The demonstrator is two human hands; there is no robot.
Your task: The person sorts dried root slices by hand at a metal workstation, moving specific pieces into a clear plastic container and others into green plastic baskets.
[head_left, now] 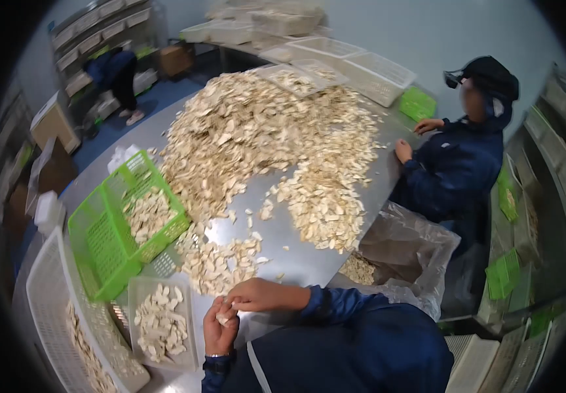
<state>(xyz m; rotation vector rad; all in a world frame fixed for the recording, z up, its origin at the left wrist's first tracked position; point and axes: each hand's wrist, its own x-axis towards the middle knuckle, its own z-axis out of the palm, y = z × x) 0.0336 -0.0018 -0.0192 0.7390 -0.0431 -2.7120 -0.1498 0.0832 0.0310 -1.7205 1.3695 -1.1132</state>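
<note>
Close to my body at the table's near edge, my left hand [219, 329] is closed around a few pale dried slices [225, 317]. My right hand [261, 295] meets it from the right, fingers pinched together against the left fingertips; whatever they grip is too small to make out. Just beyond both hands lies a loose scatter of cream-coloured slices [221, 263] on the metal table [266, 237]. Left of my left hand stands a clear plastic tray [192, 325] with more slices in it.
A green divided basket [91, 252] and a tall white basket [48, 293] stand left. A large slice heap [230, 134] fills the far table. A clear-lined bin [420, 278] is at the right edge, near a co-worker [456, 160]. Another person [114, 71] bends by back shelves.
</note>
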